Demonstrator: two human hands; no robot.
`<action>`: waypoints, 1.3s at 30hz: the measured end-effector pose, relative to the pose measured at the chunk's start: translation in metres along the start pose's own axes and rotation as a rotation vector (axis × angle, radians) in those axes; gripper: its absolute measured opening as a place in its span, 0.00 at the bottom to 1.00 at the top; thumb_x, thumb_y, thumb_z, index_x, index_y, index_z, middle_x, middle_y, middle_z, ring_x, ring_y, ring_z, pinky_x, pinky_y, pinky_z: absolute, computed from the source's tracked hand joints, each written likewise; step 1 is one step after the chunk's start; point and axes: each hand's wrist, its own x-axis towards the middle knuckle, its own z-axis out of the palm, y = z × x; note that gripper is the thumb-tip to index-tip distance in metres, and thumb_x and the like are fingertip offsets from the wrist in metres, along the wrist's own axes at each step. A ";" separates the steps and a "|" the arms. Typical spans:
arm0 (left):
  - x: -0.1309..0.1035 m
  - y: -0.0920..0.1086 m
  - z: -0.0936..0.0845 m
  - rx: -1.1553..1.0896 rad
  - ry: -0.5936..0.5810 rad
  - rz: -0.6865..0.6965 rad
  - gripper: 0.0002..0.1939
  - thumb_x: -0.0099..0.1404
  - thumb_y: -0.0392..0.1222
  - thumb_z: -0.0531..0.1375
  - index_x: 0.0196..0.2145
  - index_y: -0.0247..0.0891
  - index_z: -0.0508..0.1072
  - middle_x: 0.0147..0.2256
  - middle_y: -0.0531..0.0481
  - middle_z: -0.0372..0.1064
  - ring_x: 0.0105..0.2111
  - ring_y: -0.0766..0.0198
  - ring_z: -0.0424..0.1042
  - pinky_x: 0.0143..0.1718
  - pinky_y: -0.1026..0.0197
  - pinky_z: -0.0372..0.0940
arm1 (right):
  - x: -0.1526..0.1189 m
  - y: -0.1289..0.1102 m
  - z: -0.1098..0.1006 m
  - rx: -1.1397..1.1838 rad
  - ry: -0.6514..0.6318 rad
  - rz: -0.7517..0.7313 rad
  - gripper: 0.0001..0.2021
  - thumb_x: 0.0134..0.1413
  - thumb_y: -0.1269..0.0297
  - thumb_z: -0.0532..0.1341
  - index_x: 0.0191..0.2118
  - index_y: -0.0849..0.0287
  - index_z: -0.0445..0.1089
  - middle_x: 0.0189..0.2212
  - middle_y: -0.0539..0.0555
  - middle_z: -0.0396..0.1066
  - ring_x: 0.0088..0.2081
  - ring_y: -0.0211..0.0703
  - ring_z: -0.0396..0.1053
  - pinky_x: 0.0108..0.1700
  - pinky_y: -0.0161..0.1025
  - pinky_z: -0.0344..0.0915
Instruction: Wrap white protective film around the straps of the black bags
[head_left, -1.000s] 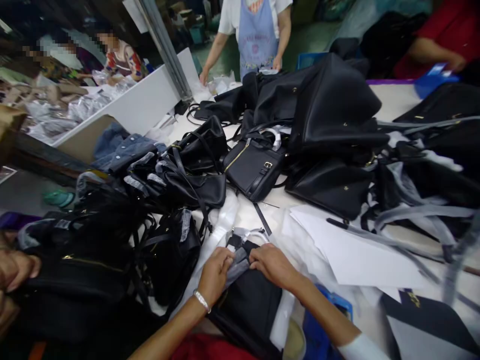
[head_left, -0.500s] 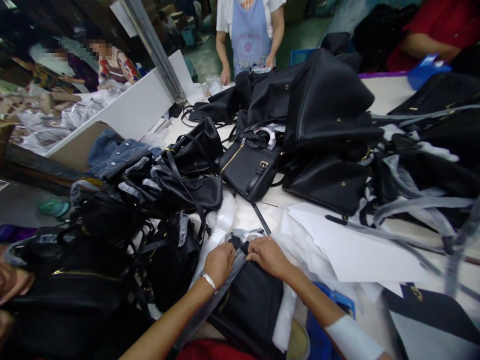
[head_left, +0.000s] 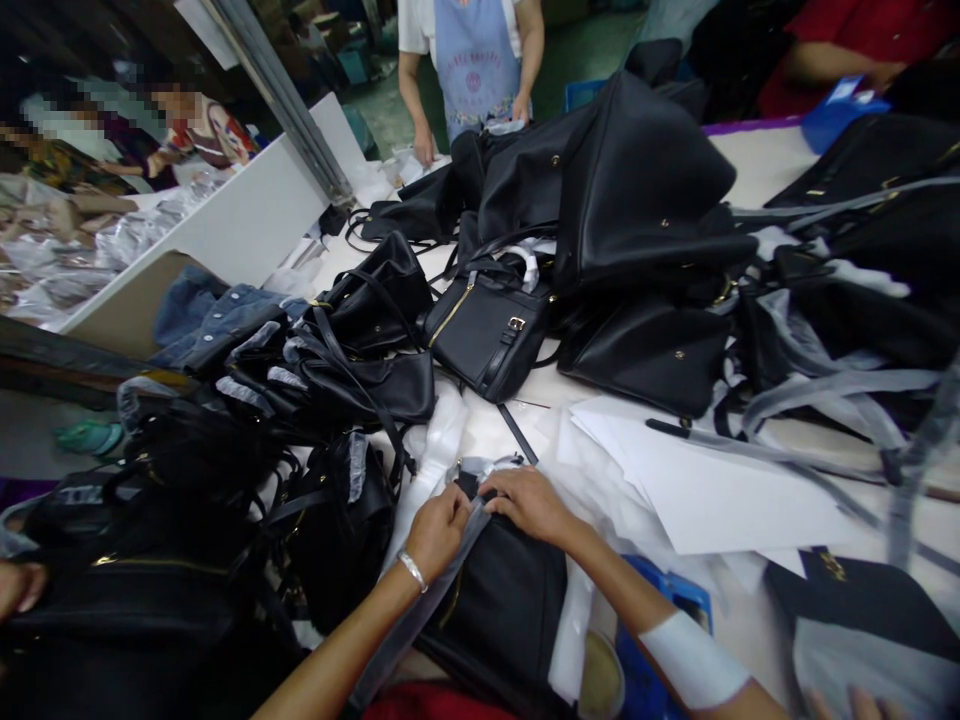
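A black leather bag (head_left: 510,600) with a gold zipper lies in front of me, its top toward the far side. Along its left side runs a strap wrapped in cloudy plastic film (head_left: 427,600). My left hand (head_left: 437,532), a silver bracelet at its wrist, is closed on this wrapped strap near the bag's top. From the right, my right hand (head_left: 527,505) pinches the same strap with thumb and fingers, close to its dark end. The fingers of both hands nearly meet, partly hiding the strap's end.
Beyond stands a small black backpack (head_left: 487,335) with a gold buckle. Black bags (head_left: 637,190) are heaped behind it, more lie at left. White paper sheets (head_left: 712,490) and wrapped straps lie right. Co-workers' hands show at the left edge (head_left: 21,588) and bottom right (head_left: 855,705).
My right hand has moved slightly left, nearer my left hand on the strap. The view has shifted a little, and a co-worker's fingers have appeared at the bottom right.
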 end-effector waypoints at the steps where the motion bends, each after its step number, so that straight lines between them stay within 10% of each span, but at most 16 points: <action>1: -0.001 0.000 0.000 -0.010 -0.011 0.008 0.09 0.66 0.41 0.50 0.31 0.38 0.66 0.25 0.54 0.65 0.27 0.66 0.65 0.29 0.65 0.53 | 0.000 0.002 0.000 -0.001 -0.011 -0.002 0.08 0.57 0.59 0.61 0.42 0.52 0.72 0.39 0.49 0.74 0.43 0.43 0.69 0.45 0.38 0.55; 11: -0.001 -0.003 0.010 0.058 0.009 -0.058 0.06 0.63 0.42 0.54 0.30 0.39 0.66 0.25 0.55 0.66 0.26 0.67 0.65 0.28 0.66 0.51 | 0.005 0.008 0.000 -0.037 -0.015 0.023 0.06 0.55 0.60 0.62 0.38 0.53 0.72 0.34 0.49 0.73 0.40 0.42 0.68 0.44 0.38 0.58; 19: 0.001 -0.001 0.008 0.055 0.031 -0.089 0.08 0.65 0.42 0.52 0.29 0.39 0.66 0.24 0.55 0.66 0.27 0.66 0.65 0.28 0.65 0.50 | -0.028 0.024 -0.007 -0.032 0.329 0.196 0.12 0.61 0.70 0.53 0.47 0.55 0.68 0.43 0.54 0.68 0.45 0.42 0.66 0.49 0.39 0.62; 31: 0.008 0.009 0.010 0.152 0.014 -0.086 0.09 0.65 0.41 0.51 0.30 0.37 0.67 0.26 0.52 0.68 0.28 0.65 0.66 0.29 0.66 0.52 | -0.015 -0.007 0.009 -0.203 0.064 -0.011 0.08 0.60 0.69 0.54 0.40 0.57 0.70 0.38 0.55 0.69 0.42 0.45 0.65 0.45 0.41 0.63; 39: 0.012 0.017 0.012 0.286 -0.006 -0.081 0.09 0.67 0.41 0.49 0.32 0.39 0.67 0.28 0.52 0.70 0.30 0.63 0.70 0.31 0.64 0.54 | -0.028 -0.001 0.011 -0.190 0.134 0.291 0.11 0.59 0.75 0.50 0.37 0.60 0.69 0.36 0.57 0.69 0.41 0.47 0.64 0.46 0.42 0.62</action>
